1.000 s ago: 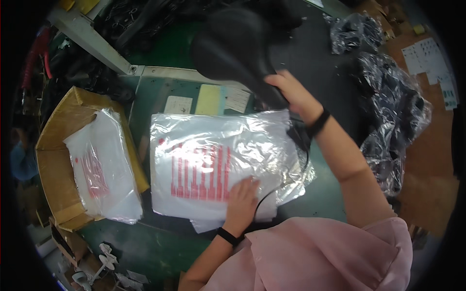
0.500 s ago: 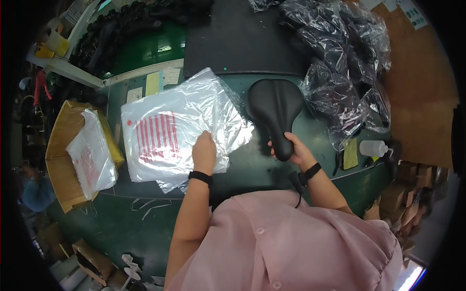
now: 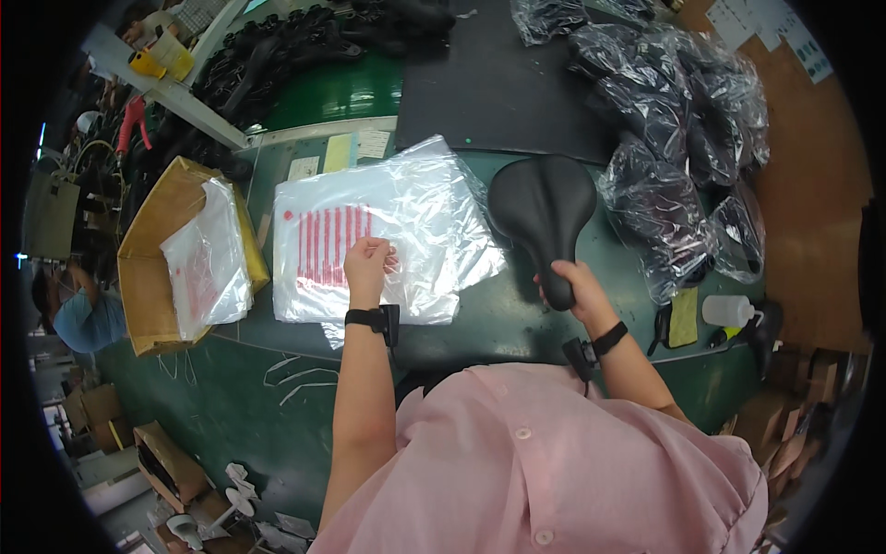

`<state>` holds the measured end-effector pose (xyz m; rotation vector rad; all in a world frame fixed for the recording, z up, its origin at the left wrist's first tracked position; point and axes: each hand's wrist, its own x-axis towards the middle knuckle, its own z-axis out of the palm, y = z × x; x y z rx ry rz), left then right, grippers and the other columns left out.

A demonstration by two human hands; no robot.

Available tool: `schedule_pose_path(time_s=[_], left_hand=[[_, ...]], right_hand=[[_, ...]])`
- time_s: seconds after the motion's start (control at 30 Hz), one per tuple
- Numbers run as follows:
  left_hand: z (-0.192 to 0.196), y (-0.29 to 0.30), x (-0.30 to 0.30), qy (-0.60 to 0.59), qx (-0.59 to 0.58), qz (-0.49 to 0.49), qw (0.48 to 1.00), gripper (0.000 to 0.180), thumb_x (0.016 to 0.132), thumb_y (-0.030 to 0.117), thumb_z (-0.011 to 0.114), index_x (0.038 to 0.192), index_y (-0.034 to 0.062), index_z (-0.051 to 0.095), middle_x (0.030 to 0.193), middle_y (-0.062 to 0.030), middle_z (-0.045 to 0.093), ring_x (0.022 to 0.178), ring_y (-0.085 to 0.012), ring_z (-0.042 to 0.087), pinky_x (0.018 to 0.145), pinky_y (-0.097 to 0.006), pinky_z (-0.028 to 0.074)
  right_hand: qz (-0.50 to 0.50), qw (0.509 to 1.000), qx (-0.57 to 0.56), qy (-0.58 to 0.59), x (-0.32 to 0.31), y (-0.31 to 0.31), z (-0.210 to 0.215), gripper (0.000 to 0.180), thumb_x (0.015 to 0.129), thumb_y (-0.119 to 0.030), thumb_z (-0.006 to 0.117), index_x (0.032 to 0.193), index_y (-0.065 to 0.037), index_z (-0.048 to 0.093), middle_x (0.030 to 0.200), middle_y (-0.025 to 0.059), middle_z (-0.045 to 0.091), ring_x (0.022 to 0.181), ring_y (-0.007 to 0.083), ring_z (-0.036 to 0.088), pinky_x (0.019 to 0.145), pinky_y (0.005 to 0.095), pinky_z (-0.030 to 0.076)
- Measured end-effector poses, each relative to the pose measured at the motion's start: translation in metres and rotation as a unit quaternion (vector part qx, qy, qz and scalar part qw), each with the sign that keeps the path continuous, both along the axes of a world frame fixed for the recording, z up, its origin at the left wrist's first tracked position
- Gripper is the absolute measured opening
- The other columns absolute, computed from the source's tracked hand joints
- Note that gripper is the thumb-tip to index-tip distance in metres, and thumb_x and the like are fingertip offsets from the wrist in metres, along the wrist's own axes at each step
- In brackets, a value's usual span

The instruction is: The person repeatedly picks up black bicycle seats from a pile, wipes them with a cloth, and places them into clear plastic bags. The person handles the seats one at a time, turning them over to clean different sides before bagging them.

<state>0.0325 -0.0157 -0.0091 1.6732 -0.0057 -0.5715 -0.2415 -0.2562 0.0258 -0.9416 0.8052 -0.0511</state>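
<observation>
A black bicycle saddle (image 3: 543,198) is held by its narrow nose in my right hand (image 3: 580,288), its wide end pointing away from me. To its left lies a stack of clear plastic bags (image 3: 429,282) with red printed stripes. My left hand (image 3: 371,263) is over the stack at the right side of the stripes. Its fingers are curled together with thumb and fingertips close; whether they pinch the film cannot be made out. Dark bands with small black devices circle both wrists.
Several plastic-wrapped saddles (image 3: 664,185) are heaped at the right. Beyond the bags is a black mat (image 3: 498,88), with unwrapped saddles (image 3: 286,55) at far left. A cardboard box (image 3: 143,300) holding more bags stands left. A white squeeze bottle (image 3: 727,310) and yellow cloth (image 3: 683,319) lie right.
My left hand has moved left across the bags toward the stripes, and its fingers have turned into view. My right hand keeps hold of the saddle. The whole view has shifted.
</observation>
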Motion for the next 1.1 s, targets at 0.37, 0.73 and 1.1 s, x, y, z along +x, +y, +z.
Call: schedule_pose_path(time_s=[0.37,0.73,1.1], left_hand=[[-0.015,0.038,0.027,-0.090,-0.172,0.225,0.955,0.022,0.097,0.011,0.054,0.106,-0.0048,0.066,0.062,0.0065,0.047,0.050,0.0007,0.035,0.043,-0.018,0.024],[0.110,0.028,-0.019,-0.396,0.031,-0.394,0.829,0.015,0.086,0.007,0.059,0.097,0.0056,0.069,0.084,-0.0131,0.069,0.072,-0.0252,0.067,0.062,-0.032,0.052],[0.111,-0.044,-0.049,-0.192,-0.152,-0.484,0.840,0.042,0.088,0.015,0.062,0.129,0.0165,0.055,0.090,-0.0065,0.067,0.081,-0.0244,0.063,0.071,-0.034,0.051]], right_hand=[[0.312,0.797,-0.516,0.019,0.140,0.089,0.023,0.054,0.067,-0.027,0.073,0.106,0.003,0.052,0.079,0.0222,0.065,0.076,0.0390,0.065,0.071,0.0437,0.052],[0.261,0.950,-0.172,0.004,0.171,0.075,0.020,0.051,0.074,-0.026,0.070,0.110,0.007,0.055,0.089,0.0226,0.067,0.080,0.0296,0.067,0.070,0.0372,0.052],[-0.249,0.962,0.028,-0.106,0.128,-0.042,0.024,0.039,0.090,-0.033,0.057,0.112,-0.001,0.060,0.097,0.0110,0.067,0.081,0.0208,0.067,0.066,0.0323,0.056]])
